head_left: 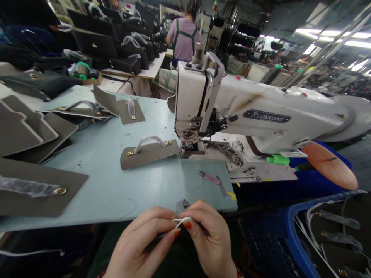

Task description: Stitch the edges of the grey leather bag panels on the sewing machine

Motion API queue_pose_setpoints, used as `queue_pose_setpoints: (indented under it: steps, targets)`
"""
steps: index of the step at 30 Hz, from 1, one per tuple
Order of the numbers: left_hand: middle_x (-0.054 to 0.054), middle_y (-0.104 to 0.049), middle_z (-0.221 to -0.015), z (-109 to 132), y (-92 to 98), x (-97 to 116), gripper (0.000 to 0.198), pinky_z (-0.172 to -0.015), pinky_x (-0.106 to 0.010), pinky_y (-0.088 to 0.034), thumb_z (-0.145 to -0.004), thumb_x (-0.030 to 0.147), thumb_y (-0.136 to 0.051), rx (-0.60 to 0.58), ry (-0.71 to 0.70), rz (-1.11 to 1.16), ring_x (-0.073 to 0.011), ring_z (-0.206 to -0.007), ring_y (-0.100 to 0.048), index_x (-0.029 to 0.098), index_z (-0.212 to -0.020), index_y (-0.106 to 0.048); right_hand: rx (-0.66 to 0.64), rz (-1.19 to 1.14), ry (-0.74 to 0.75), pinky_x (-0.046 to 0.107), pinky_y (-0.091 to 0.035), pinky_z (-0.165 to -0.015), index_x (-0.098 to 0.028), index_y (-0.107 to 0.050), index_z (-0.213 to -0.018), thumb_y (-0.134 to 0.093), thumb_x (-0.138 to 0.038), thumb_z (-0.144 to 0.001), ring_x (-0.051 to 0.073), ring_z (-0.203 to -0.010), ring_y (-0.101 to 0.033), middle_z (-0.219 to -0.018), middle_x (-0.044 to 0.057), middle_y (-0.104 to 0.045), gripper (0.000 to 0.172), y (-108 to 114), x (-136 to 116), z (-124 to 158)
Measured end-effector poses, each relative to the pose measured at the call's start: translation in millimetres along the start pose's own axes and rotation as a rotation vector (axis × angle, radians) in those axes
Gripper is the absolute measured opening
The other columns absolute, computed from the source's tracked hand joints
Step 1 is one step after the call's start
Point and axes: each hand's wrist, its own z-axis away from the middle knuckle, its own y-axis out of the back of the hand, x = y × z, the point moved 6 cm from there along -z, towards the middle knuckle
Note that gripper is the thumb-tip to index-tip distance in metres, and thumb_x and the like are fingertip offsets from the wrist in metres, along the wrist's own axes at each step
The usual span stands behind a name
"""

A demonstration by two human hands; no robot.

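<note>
A thin white cord [183,220] is pinched between my two hands at the table's front edge. My left hand [147,239] closes thumb and fingers on one part of it, and my right hand [207,235] grips it just beside, where it bends. Just beyond my fingertips lies a small grey scrap [182,205]. Farther back, a grey bag panel [150,155] with a plastic-wrapped handle lies against the base of the white sewing machine [220,104]. Pink thread snips [209,177] rest on the table to the right.
More grey panels [29,189] with wrapped handles cover the table's left side. A blue basket [292,227] holding panels and white cord stands at the right. Behind, a person [185,36] is near dark bags [95,46].
</note>
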Motion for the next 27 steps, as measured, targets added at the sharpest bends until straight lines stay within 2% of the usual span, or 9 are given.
queue_pose_setpoints:
  steps: [5, 12, 15, 17, 18, 21, 24, 27]
  targets:
    - [-0.001, -0.071, -0.082, -0.9, -3.1, -8.8, 0.012, -0.066, -0.018, -0.055, -0.086, 0.011, -0.062, 0.006, 0.132, 0.132, -0.0117, -0.073, -0.069, 0.022, -0.082, -0.064, 0.023, 0.057, 0.030, 0.022, -0.048, -0.064, -0.021, -0.072, -0.096, -0.061, -0.016, -0.094, 0.014, -0.071, -0.061, -0.079, 0.003, -0.066, 0.013, 2.4, -2.3, 1.4]
    - [0.002, -0.066, -0.073, -0.1, -15.0, -22.3, 0.019, -0.064, -0.018, -0.052, -0.085, 0.020, -0.065, 0.077, 0.380, 0.355, -0.0105, -0.067, -0.065, 0.020, -0.067, -0.059, 0.018, 0.102, 0.061, 0.020, -0.048, -0.063, -0.020, -0.070, -0.095, -0.059, -0.012, -0.093, 0.012, -0.070, -0.060, -0.080, 0.002, -0.065, 0.014, 5.5, -1.9, 3.1]
    - [0.002, -0.066, -0.074, 2.9, -17.7, -29.4, 0.004, -0.061, -0.018, -0.052, -0.083, 0.024, -0.069, 0.105, 0.469, 0.417, -0.0116, -0.066, -0.065, 0.022, -0.082, -0.065, 0.009, 0.117, 0.063, 0.019, -0.048, -0.063, -0.021, -0.070, -0.096, -0.058, -0.011, -0.093, 0.012, -0.071, -0.060, -0.080, 0.001, -0.064, 0.016, 6.2, -1.7, 3.6]
    - [0.002, -0.067, -0.078, 1.7, -19.7, -28.2, 0.013, -0.064, -0.019, -0.052, -0.085, 0.026, -0.067, 0.041, 0.422, 0.381, -0.0123, -0.070, -0.065, 0.025, -0.098, -0.069, 0.003, 0.115, 0.058, 0.019, -0.048, -0.063, -0.021, -0.070, -0.095, -0.058, -0.011, -0.093, 0.012, -0.071, -0.061, -0.080, 0.001, -0.064, 0.016, 5.9, -1.8, 3.7]
    - [0.001, -0.067, -0.078, 0.4, -20.9, -25.7, 0.013, -0.066, -0.019, -0.052, -0.088, 0.026, -0.063, -0.010, 0.371, 0.345, -0.0123, -0.072, -0.065, 0.027, -0.100, -0.070, 0.002, 0.112, 0.053, 0.019, -0.048, -0.063, -0.021, -0.071, -0.094, -0.059, -0.011, -0.093, 0.012, -0.071, -0.061, -0.080, 0.001, -0.064, 0.016, 5.7, -1.6, 3.7]
    - [0.000, -0.063, -0.078, -0.9, -22.7, -17.6, 0.017, -0.067, -0.019, -0.049, -0.095, 0.024, -0.053, -0.124, 0.237, 0.227, -0.0115, -0.073, -0.061, 0.024, -0.090, -0.069, 0.010, 0.087, 0.025, 0.019, -0.048, -0.063, -0.022, -0.071, -0.093, -0.059, -0.013, -0.093, 0.011, -0.070, -0.061, -0.079, 0.000, -0.064, 0.014, 5.4, 0.8, 4.4]
    - [0.000, -0.060, -0.080, 0.8, -20.0, -12.3, 0.016, -0.065, -0.019, -0.046, -0.096, 0.019, -0.049, -0.125, 0.170, 0.124, -0.0110, -0.072, -0.059, 0.022, -0.092, -0.064, 0.006, 0.079, 0.001, 0.020, -0.047, -0.063, -0.021, -0.070, -0.090, -0.060, -0.017, -0.093, 0.012, -0.070, -0.060, -0.077, 0.000, -0.064, 0.010, 4.9, 6.2, 6.2]
    - [0.000, -0.058, -0.080, 2.9, -20.8, -9.0, 0.012, -0.063, -0.019, -0.045, -0.096, 0.017, -0.049, -0.161, 0.118, 0.055, -0.0105, -0.071, -0.058, 0.022, -0.091, -0.059, 0.005, 0.124, 0.016, 0.022, -0.043, -0.061, -0.019, -0.068, -0.084, -0.059, -0.023, -0.096, 0.012, -0.067, -0.057, -0.073, 0.000, -0.061, 0.016, 3.8, 8.7, 7.4]
